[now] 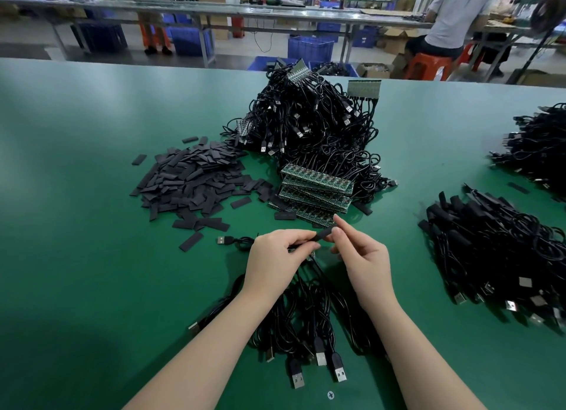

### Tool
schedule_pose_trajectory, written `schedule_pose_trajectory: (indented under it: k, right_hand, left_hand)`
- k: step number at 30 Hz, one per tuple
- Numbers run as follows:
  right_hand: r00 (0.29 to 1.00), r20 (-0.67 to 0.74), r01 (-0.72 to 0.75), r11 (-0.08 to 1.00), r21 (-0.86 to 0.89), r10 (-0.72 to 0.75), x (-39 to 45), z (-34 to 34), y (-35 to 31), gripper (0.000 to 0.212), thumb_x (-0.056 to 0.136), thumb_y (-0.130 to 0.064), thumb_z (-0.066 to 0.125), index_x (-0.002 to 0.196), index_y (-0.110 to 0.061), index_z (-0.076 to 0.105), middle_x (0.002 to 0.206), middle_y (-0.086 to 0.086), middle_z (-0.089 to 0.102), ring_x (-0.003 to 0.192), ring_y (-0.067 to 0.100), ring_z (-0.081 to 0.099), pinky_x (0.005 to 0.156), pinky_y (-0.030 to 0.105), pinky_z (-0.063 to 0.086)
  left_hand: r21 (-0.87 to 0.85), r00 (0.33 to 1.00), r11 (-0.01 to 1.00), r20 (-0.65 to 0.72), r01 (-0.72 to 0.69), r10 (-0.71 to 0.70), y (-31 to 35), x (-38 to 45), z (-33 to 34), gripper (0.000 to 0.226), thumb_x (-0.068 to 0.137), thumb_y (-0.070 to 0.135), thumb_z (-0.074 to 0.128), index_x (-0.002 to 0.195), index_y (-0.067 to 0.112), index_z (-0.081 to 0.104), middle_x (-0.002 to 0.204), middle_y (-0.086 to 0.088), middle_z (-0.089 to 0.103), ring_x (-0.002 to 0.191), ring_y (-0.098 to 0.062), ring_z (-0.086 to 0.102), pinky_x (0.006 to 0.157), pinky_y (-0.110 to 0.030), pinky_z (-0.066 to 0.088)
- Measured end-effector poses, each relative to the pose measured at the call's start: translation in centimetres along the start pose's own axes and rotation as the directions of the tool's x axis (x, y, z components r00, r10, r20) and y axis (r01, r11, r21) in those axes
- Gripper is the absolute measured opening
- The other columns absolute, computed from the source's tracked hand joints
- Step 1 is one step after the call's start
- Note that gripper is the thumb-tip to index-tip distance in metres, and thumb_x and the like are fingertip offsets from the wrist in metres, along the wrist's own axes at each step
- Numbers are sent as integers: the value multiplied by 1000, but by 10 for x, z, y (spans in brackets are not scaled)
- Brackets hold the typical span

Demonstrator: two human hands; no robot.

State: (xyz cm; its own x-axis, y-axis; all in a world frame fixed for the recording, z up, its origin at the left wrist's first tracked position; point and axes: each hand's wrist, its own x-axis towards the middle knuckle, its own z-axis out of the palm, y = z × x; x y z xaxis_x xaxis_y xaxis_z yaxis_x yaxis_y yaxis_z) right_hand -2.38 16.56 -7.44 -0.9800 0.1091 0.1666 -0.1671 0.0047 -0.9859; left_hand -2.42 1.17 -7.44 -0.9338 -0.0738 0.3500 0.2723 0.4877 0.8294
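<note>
My left hand (272, 259) and right hand (364, 259) each pinch one end of a black sleeve (324, 234); boards (315, 189) at 12 o'clock, sleeve pile (190, 177) at 10 o'clock.

I can read no words, numbers or brands, neither on the flat black sleeve (323, 235) nor on the stacked green circuit-board strips (315, 186).
</note>
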Motion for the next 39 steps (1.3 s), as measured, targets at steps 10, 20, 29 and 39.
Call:
schedule_pose_trajectory:
  k: [10,20,29,39]
  right_hand:
    - [997,58,-45,992,-121,52,3,0,4,40,91,-20,71,124,-40,62,86,-14,76,67,-2,61,68,9,45]
    - [997,33,-73,996,-52,75,6,-3,4,20,89,-15,72,70,-20,76,74,-4,75,65,3,64,63,13,49]
    - [981,-134,-116,977,182,141,8,-7,4,16,92,-16,69,76,-12,67,81,3,76,71,5,65,69,16,49]
    - [996,87,19,975,-220,0,3,0,0,28,91,-14,70,78,-39,75,85,-19,75,80,-6,66,72,7,45]
  left_hand:
    - [-29,1000,999,11,27,-27,-1,1,-1,24,78,22,80,102,24,78,89,13,75,85,5,66,81,-15,52]
    - [192,996,978,64,-79,68,-1,4,2,43,78,33,77,120,30,68,115,15,69,110,-1,59,103,-29,40]
    - [428,983,892,-37,-147,179,-3,3,8,20,87,34,69,106,31,74,106,17,69,111,-7,56,98,-23,23]
    - [267,973,935,79,-232,219,-4,5,5,27,88,30,68,114,24,71,117,10,67,114,-9,55,99,-35,46]
